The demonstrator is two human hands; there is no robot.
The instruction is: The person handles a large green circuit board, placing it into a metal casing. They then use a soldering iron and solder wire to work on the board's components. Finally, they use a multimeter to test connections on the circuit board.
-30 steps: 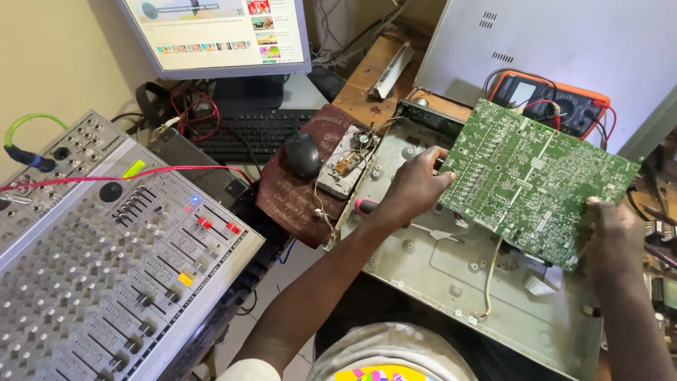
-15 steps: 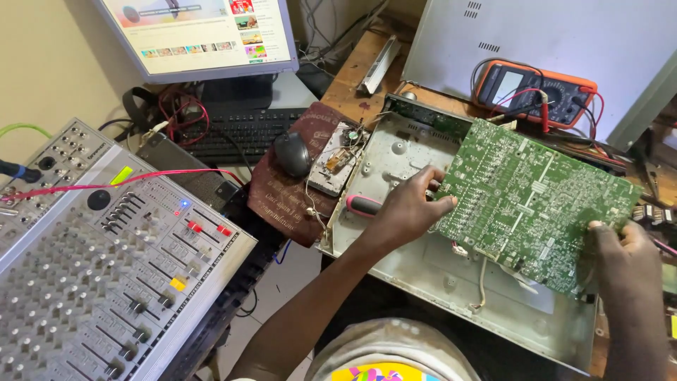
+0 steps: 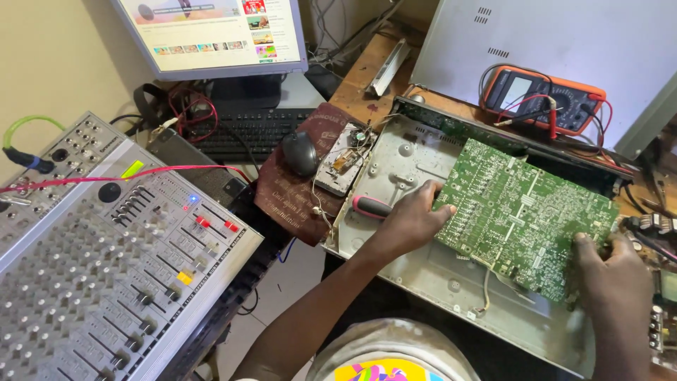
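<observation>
Circuit board (image 3: pixel 529 212) — green, densely soldered, tilted

1. Left hand (image 3: pixel 409 222) and right hand (image 3: pixel 610 271) — both bare, no gloves, rings or watch.
2. Forearms uncovered, no sleeves reaching them.
3. Pale grey shirt (image 3: pixel 384 349) — bright multicoloured print on the chest.

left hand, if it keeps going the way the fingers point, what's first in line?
The left hand already touches the green circuit board at its near-left edge, so that comes first. Farther along sits the orange multimeter, though depth is unclear.
</observation>
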